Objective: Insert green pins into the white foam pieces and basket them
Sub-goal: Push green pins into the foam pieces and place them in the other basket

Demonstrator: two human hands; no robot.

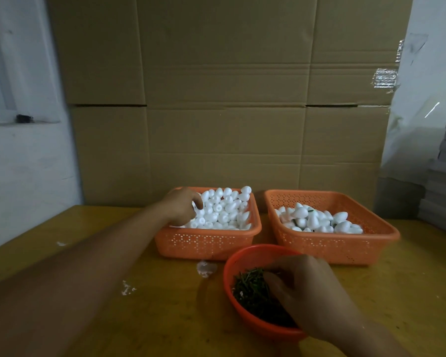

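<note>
Green pins (252, 292) under right hand (307, 292) — perhaps pinched.

The baskets (206, 242) are perforated orange plastic, holding matt white foam pieces (224, 210). Behind them stands creased brown cardboard (224, 99). The table (165, 318) beneath looks like worn yellow wood.

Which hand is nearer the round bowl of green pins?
Right. The right hand reaches into the bowl of pins; the left hand is away in the full basket.

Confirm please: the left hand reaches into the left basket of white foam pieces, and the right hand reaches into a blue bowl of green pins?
Not quite. The head view shows the bowl is orange-red, not blue. The rest holds: left hand in the left basket, right hand in the green pins.
</note>
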